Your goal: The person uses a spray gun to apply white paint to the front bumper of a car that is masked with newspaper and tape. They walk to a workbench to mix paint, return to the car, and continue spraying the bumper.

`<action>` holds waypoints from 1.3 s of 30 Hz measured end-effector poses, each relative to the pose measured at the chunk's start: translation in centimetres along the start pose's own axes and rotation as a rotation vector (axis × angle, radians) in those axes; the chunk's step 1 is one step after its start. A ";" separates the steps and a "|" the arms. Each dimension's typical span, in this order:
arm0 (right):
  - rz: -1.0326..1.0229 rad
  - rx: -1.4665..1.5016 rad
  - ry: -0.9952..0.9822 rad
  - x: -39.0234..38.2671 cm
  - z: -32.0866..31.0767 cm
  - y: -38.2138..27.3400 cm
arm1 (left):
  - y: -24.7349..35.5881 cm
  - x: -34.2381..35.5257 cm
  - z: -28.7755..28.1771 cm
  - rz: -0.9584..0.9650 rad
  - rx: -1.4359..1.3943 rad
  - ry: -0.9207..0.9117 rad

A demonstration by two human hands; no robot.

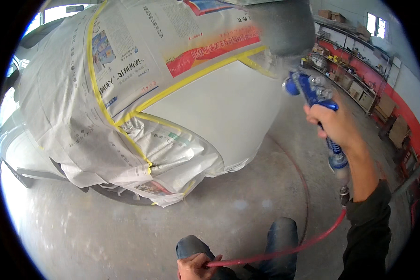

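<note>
My right hand [333, 122] is closed around the grip of a blue spray gun [312, 91], raised to the right of a car. The gun's head is level with the panel's right end, a little apart from it. A red air hose [284, 252] hangs from the gun's handle and curves down to my left hand [195, 267], which is wrapped round it by my knee. The bare car panel [219, 105] is pale grey-white. Yellow masking tape [186, 86] edges it, and newspaper [140, 42] covers the bodywork around it.
Loose masking sheet [126, 170] hangs over the wheel at the lower left. The hose also trails along the concrete floor [126, 238]. Shelves [354, 56] with boxes and cans line the red-and-white wall at the right, and cardboard [399, 130] leans below them.
</note>
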State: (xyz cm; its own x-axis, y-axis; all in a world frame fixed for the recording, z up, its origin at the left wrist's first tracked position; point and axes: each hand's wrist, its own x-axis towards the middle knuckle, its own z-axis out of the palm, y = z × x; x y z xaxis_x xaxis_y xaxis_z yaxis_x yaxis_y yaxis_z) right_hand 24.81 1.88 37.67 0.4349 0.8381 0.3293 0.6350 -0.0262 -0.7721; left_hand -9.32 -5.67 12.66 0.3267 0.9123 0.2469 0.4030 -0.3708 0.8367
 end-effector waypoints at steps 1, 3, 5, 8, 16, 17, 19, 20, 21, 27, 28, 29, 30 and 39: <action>0.052 0.047 -0.089 -0.3 0.7 -0.8 | 0.0 0.1 -0.5 -0.005 0.005 0.009; 0.066 0.078 -0.188 -0.8 2.3 -1.6 | 0.0 0.4 -1.6 -0.016 0.016 0.028; 0.117 0.120 -0.255 -1.5 4.2 -2.9 | -1.7 0.0 -2.5 -0.024 0.006 0.036; 0.147 0.145 -0.278 -2.6 7.1 -4.6 | -2.9 -0.4 -4.2 -0.066 0.011 0.046; 0.117 0.237 -0.563 -3.9 14.0 -9.9 | -5.8 -1.3 -7.5 -0.114 0.065 0.120; 0.119 0.240 -0.608 -3.8 14.4 -10.3 | -5.9 -1.3 -7.7 -0.101 0.065 0.130; 0.019 0.265 -0.631 -3.1 14.9 -10.6 | -6.0 -1.4 -7.8 -0.075 0.048 0.135; 0.013 0.255 -0.606 -3.0 14.7 -11.1 | -6.1 -1.4 -7.7 -0.063 0.029 0.127; 0.003 0.250 -0.587 -2.7 14.8 -11.7 | -6.1 -1.5 -7.7 -0.055 0.016 0.125; 0.024 0.274 -0.444 -1.0 11.1 -11.5 | -4.6 -0.6 -7.2 -0.086 -0.062 0.104; 0.034 0.270 -0.414 -0.6 10.6 -11.3 | -4.3 -0.6 -7.1 -0.083 -0.060 0.092; 0.044 0.267 -0.385 -0.2 10.0 -11.1 | -3.9 -0.6 -7.0 -0.082 -0.057 0.080; 0.059 0.189 -0.395 0.3 8.5 -11.1 | -3.6 -0.4 -6.7 -0.066 -0.078 0.058; 0.040 0.043 -0.154 3.9 2.9 -8.8 | -3.1 0.0 -4.2 -0.025 -0.175 -0.063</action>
State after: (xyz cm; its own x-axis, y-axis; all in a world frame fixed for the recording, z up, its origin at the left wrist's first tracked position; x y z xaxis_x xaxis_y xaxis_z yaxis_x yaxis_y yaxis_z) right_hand 19.10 6.95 44.21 0.3544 0.9105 0.2133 0.5896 -0.0406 -0.8067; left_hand -14.14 -3.85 12.14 0.3739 0.9061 0.1979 0.2590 -0.3069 0.9158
